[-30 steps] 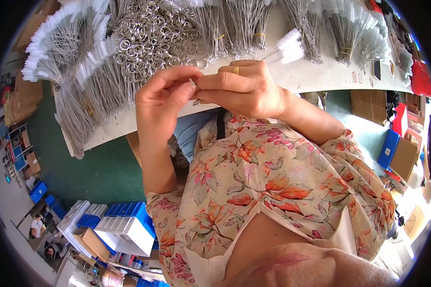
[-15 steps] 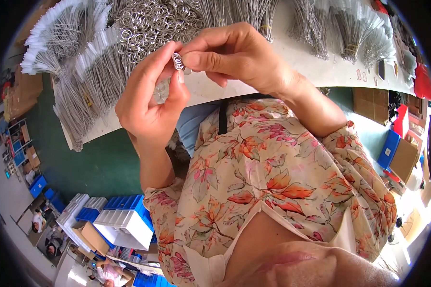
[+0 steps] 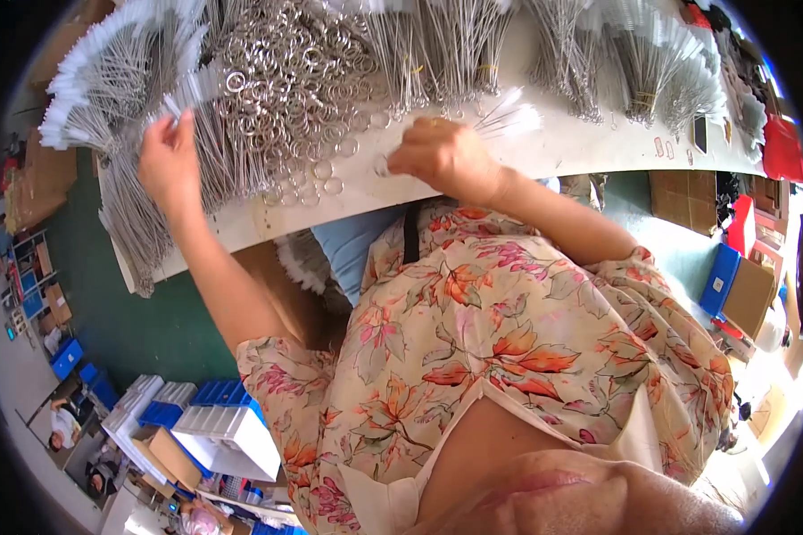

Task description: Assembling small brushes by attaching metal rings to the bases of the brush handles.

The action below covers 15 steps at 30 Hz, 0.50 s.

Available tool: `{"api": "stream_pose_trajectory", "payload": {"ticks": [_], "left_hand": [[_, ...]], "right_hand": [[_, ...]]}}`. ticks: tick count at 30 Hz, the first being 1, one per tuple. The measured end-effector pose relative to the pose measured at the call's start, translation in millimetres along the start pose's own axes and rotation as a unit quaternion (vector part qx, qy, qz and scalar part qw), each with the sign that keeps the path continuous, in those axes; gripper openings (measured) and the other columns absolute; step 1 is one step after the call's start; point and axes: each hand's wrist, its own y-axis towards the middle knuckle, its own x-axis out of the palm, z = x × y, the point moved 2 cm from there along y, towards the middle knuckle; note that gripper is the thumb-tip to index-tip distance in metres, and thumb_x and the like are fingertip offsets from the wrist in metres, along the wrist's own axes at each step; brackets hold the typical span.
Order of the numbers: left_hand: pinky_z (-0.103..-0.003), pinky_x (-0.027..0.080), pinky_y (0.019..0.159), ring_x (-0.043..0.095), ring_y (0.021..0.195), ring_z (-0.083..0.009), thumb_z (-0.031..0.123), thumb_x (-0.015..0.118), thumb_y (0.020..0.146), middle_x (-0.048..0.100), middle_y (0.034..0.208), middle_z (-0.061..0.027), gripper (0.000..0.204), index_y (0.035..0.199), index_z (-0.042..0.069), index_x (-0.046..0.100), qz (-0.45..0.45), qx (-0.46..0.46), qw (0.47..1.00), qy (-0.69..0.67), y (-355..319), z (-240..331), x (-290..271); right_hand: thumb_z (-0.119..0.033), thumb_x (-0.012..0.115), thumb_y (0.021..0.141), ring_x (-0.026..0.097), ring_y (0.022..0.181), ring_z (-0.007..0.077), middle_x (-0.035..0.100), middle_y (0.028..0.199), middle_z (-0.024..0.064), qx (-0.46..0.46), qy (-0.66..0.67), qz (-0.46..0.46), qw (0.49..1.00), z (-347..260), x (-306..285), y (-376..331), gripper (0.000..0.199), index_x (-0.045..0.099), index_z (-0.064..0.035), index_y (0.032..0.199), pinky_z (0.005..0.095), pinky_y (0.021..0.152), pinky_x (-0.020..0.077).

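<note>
My left hand [image 3: 171,162] is at the bundle of thin wire brushes with white bristle ends [image 3: 192,89]. Its thumb and forefinger look apart at the bristle ends, and I cannot make out a brush held between them. My right hand [image 3: 446,159] is closed over the front of the table, pinching shiny metal rings [image 3: 381,166] at its fingertips. How many rings it holds is hidden. Between the hands spreads a heap of loose metal rings [image 3: 285,98], with several lying apart near the table edge. Behind my right hand lies a small fan of white-tipped brushes [image 3: 509,116].
More brush bundles [image 3: 647,76] line the back of the white table [image 3: 589,147]. A dark flat object [image 3: 700,134] lies to the right. Blue and white crates [image 3: 227,428] stand on the green floor at lower left, and a cardboard box [image 3: 682,201] is at right.
My hands have separated. The left moved left to the brushes; the right moved right and lower, and the coil-like stack of rings between them no longer shows there.
</note>
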Motion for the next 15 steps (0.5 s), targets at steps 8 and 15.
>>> {"api": "stream_pose_trajectory", "payload": {"ticks": [8,15], "left_hand": [[-0.034,0.047,0.067,0.063,0.075,-0.0272,0.043,0.059,0.080,0.066,0.079,-0.0110,0.036,0.085,0.008,0.067,-0.082,-0.036,0.996,-0.005,13,-63,44],[-0.042,0.046,0.066,0.059,0.075,-0.0381,0.037,0.051,0.083,0.063,0.081,-0.0158,0.031,0.081,0.009,0.065,-0.040,-0.009,0.998,0.053,-2,-28,20]], "right_hand": [[-0.014,0.067,0.079,0.063,0.068,0.0205,0.066,0.085,0.0091,0.147,-0.034,0.153,0.977,82,-57,29,0.014,0.066,-0.0055,0.091,0.0300,0.060,0.0510],[-0.039,0.065,0.075,0.065,0.076,0.0183,0.068,0.082,0.0058,0.369,-0.057,0.044,0.927,151,-83,46,0.034,0.068,-0.0099,0.092,0.0316,0.071,0.0493]]}}
